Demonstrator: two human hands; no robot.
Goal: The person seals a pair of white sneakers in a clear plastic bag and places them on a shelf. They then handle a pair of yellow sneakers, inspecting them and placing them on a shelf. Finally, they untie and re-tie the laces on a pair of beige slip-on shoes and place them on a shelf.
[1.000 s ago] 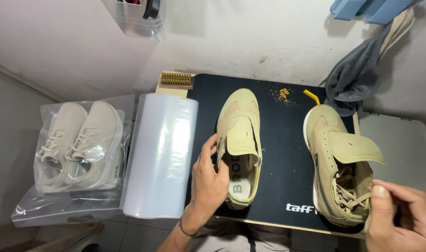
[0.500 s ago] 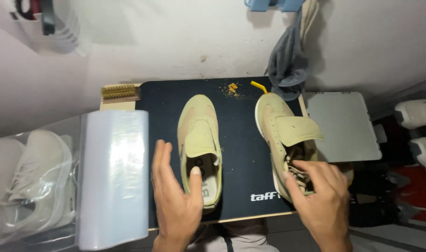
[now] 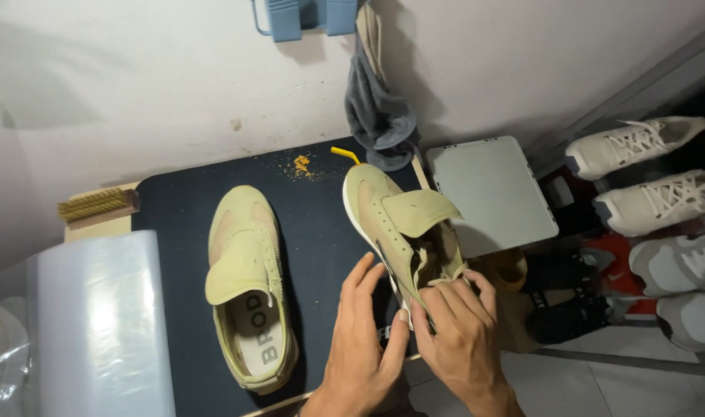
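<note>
Two olive-tan suede shoes lie on a dark mat [image 3: 314, 232]. The left shoe [image 3: 244, 270] lies alone with its strap flap folded over, and no hand touches it. The right shoe [image 3: 391, 212] has its flap lifted open. My left hand [image 3: 364, 336] rests against that shoe's near side, fingers spread along the sole. My right hand [image 3: 460, 328] grips the shoe's heel opening, fingers curled into the collar. Both hands are on the right shoe.
A clear plastic film roll [image 3: 97, 324] lies left of the mat, a bristle brush [image 3: 97, 205] behind it. A grey lid-like tray [image 3: 491, 193] sits to the right. A grey cloth [image 3: 375, 116] hangs on the wall. Several pale sneakers [image 3: 646, 177] stand on the floor at right.
My left hand left the left shoe and moved over to the right shoe. My right hand slid onto its heel opening. The view shifted to the right.
</note>
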